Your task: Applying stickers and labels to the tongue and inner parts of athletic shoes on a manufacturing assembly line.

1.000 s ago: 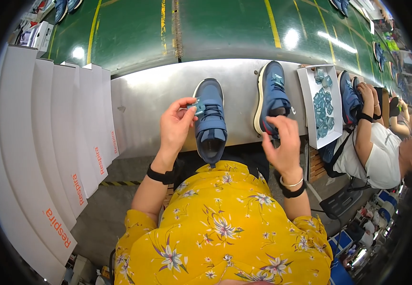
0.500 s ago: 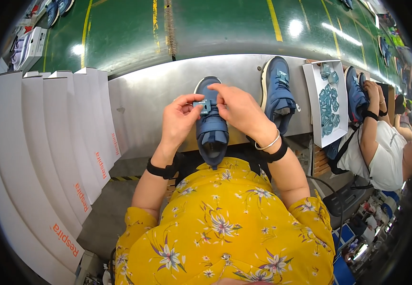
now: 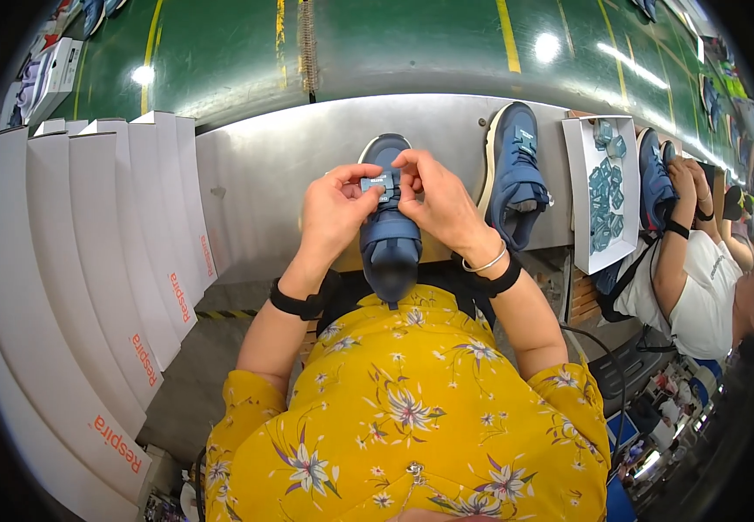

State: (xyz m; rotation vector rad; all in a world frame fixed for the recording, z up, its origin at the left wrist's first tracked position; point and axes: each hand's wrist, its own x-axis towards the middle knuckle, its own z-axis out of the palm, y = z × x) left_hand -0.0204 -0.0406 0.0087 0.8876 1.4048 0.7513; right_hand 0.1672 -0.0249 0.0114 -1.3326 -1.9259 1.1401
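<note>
Pinching a small teal printed card tag (image 3: 377, 184) with the left hand (image 3: 333, 211), in a narrow grip of thumb and forefinger. Held over the laces of a blue fabric shoe with a broad strap (image 3: 392, 228), presumably to keep the printed face in sight and close to the lacing. Likewise narrow with the right hand (image 3: 438, 202), curled by the tag's right edge above the laces; cannot tell whether gripping tag or lace, or only steadying. Approached from both sides, perhaps for finer control of so small a piece.

As for the shoe, standing on its sole, toe far and heel near, likely to bring the laces between both hands. Resting on a silver metal bench (image 3: 281, 157), at the near edge, probably for short reach.

To the right, see a matching blue shoe with a pale sole (image 3: 520, 178), also toe far, apparently parked alongside as one of a pair and bearing a similar teal tag (image 3: 526, 139) on its laces. Farther right, note a white open-top cardboard box (image 3: 580, 209) holding loose teal tags (image 3: 605, 196), likely placed for easy picking. At left, find tall white cardboard cartons (image 3: 103, 278) in a row, perhaps to leave the middle for the shoes.
</note>
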